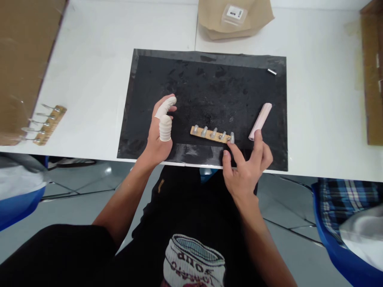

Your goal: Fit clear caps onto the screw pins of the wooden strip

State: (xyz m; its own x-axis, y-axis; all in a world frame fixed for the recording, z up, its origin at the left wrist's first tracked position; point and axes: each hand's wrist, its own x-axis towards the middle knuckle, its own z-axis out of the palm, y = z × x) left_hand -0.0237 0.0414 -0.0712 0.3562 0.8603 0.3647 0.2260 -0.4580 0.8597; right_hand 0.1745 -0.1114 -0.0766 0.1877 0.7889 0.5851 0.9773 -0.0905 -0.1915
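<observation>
On the black mat (191, 91) lies a short wooden strip (209, 134) with several clear, nail-shaped tips standing along it. My right hand (247, 171) is spread at the strip's right end, its index fingertip against or just beside that end. Another of its fingertips reaches the lower end of a pink faceted stick (261, 120), which lies slanted; whether it presses on it I cannot tell. To the left of the strip, my left hand (160, 131) hovers with thumb and index finger apart and nothing between them. White ribbed finger cots cover that thumb and index finger.
A small silver cylinder (272, 71) lies near the mat's upper right corner. Behind the mat, a brown paper bag (209, 28) carries a clear plastic box (234, 16). Another wooden strip (50, 125) with long clear tips is at far left. Cardboard (26, 59) borders the white table (323, 99).
</observation>
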